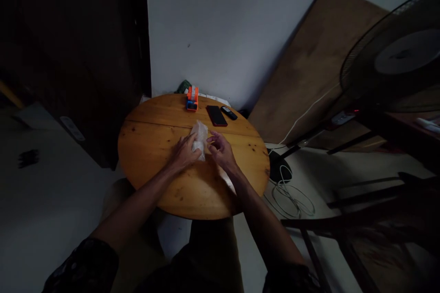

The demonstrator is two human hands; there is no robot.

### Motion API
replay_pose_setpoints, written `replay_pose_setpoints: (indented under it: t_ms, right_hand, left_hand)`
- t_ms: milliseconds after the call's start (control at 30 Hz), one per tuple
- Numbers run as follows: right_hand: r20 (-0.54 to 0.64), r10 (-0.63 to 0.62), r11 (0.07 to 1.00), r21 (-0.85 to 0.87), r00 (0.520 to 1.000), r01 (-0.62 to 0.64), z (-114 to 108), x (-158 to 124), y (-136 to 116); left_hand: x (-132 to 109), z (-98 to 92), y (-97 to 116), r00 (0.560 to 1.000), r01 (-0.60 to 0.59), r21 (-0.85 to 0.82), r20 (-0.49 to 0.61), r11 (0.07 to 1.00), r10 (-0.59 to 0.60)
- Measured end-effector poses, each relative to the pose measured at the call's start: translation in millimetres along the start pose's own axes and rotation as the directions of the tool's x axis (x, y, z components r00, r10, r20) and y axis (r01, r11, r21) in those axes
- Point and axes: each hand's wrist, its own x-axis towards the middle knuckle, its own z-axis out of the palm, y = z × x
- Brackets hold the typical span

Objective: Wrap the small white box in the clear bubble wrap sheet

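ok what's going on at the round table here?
A person works at a round wooden table. The left hand grips a small crumpled whitish bag that stands on the tabletop. The right hand is at the bag's other side with its fingers curled; the light is too dim to show contact. Beyond lie a dark phone, a small dark device and an orange-and-blue object, all untouched.

- Dim room; the table (154, 146) top and wall (240, 18) catch the most light.
- Bag (200, 139) shows pale, its detail washed out.
- Left side around the door (85, 55) sinks to near black.
- Fan (395, 68) and frame edges bend with wide-angle distortion.
- Overall soft, grainy.
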Motion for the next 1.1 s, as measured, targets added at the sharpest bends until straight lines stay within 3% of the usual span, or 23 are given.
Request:
replay_pose_setpoints:
  t_ms: [100,333,500,633,733,833,933,1100]
  right_hand:
    - [-0.019,-0.038,0.996,-0.075,0.999,0.037,0,5,2]
    - [0.091,-0.211,0.931,-0.285,0.973,0.229,5,9,12]
    - [0.176,-0.186,0.865,-0.438,0.967,0.246,9,15,13]
    - [0.159,-0.156,0.893,-0.399,0.975,0.208,10,18,14]
    - [0.02,-0.09,0.958,-0.272,0.996,0.092,7,23,16]
    - [-0.133,0.156,0.983,-0.079,0.979,-0.167,1,32,18]
    - [-0.092,0.407,0.913,0.072,0.909,-0.401,-2,45,20]
    - [0.03,0.477,0.871,0.122,0.879,-0.476,5,66,18]
  left_hand:
    - [2,3.3,-6,0.999,0.0,-0.032,0.038,1.0,0.001]
    - [6,13.4,-21,0.995,-0.079,-0.139,0.055,0.987,0.087]
    - [2,9.1,-14,0.99,-0.135,0.026,-0.047,0.991,0.136]
    - [-1,3.1,-5,0.984,-0.17,0.134,-0.023,0.976,0.174]
    - [-1,2.4,-4,0.983,-0.179,0.137,-0.01,0.974,0.182]
    - [-1,4.4,-5,0.981,-0.185,0.13,-0.027,0.974,0.19]
    - [-1,6.3,-6,0.982,-0.178,0.124,-0.037,0.976,0.184]
    - [-2,6.6,-6,0.978,-0.195,0.124,-0.044,0.973,0.201]
